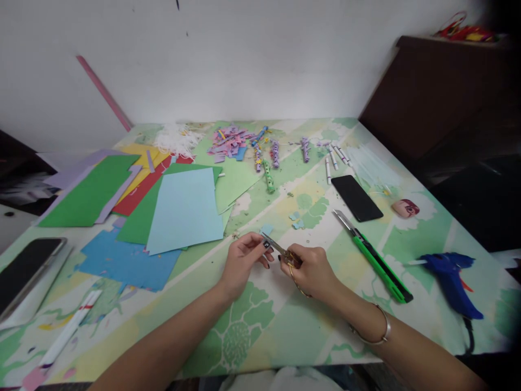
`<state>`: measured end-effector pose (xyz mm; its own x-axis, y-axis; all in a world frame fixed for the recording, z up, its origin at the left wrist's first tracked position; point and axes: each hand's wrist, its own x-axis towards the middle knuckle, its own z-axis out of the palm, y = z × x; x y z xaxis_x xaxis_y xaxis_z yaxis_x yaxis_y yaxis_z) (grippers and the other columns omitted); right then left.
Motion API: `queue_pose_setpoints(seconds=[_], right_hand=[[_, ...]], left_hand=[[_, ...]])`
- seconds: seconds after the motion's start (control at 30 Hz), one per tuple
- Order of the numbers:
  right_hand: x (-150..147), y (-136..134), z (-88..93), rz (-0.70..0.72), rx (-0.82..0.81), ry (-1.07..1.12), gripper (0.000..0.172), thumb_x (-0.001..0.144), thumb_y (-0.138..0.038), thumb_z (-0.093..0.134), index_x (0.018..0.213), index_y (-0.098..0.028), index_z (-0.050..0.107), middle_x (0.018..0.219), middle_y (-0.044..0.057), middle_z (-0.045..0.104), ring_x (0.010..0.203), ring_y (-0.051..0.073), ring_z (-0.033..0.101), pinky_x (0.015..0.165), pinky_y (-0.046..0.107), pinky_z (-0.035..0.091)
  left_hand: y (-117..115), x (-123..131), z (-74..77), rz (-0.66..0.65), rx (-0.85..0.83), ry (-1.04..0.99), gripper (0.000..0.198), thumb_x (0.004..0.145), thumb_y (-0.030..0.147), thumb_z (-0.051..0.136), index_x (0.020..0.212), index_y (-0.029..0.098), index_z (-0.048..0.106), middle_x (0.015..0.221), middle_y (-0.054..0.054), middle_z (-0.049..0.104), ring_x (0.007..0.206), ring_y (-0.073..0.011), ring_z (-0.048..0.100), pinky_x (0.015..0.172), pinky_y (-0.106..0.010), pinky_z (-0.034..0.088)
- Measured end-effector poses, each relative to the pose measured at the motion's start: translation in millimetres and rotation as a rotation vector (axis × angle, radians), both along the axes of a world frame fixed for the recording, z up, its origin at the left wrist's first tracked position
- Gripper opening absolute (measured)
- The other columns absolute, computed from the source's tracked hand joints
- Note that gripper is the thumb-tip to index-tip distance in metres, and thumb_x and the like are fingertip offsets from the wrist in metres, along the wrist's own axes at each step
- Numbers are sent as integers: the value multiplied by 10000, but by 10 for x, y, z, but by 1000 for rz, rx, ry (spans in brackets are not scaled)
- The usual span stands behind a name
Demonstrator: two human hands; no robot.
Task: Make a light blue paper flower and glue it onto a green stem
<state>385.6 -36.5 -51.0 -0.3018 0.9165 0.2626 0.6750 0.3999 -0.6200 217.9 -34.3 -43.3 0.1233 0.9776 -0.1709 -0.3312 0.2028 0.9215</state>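
- Head view: the right hand (311, 269) grips small scissors (279, 248) by their gold loops, blades slightly parted, just left of the green utility knife (376, 260) on the table (285, 331).
- The left hand (242, 260), farther left of that knife, pinches narrowly at the blade tips. Anything it holds is too small to tell.
- This looks like fine snipping, which calls for a steady pinch close to the blades.

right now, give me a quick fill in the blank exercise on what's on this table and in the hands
1. The right hand holds a small pair of ____.
2. The utility knife lying to the right of that hand has a ____ handle.
3. The glue gun at the far right is ____.

Missing words: scissors; green; blue
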Motion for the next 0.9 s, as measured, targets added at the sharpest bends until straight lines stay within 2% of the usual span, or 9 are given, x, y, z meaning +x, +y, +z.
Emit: queue_pose_setpoints(seconds=[0.63, 0.7, 0.83, 0.9], right_hand=[[21, 26, -10, -8, 54, -27, 212, 705, -220, 543, 513, -166, 474, 436, -54, 393, 426, 60, 317, 461, 173, 264], [20, 37, 3, -24, 64, -27, 215, 703, -216, 544, 506, -166, 473, 433, -52, 402, 424, 61, 328, 462, 176, 269], [26, 51, 36, -59, 48, -3, 230, 726, -235, 545, 515, -169, 481, 430, -51, 420, 417, 62, 347, 456, 178, 283], [32, 59, 45, -72, 39, 8, 232, 737, -246, 545, 525, -170, 487, 429, -52, 427, 410, 60, 353, 449, 178, 285]], left_hand=[[-4, -10, 12, 11, -25, 17, 112, 731, 241, 653, 726, 144, 596, 657, -11, 625, 564, -119, 595, 499, -224, 469], [5, -13, 18, 31, -15, 69, 116, 715, 244, 667, 715, 140, 617, 582, 8, 597, 514, -98, 558, 477, -206, 447], [18, -25, 6, 83, -38, 161, 148, 679, 260, 700, 721, 126, 652, 353, 80, 431, 313, -46, 361, 351, -180, 319], [20, -35, -3, 76, -50, 140, 173, 687, 278, 694, 748, 123, 649, 330, 70, 459, 303, -70, 415, 355, -192, 342]])
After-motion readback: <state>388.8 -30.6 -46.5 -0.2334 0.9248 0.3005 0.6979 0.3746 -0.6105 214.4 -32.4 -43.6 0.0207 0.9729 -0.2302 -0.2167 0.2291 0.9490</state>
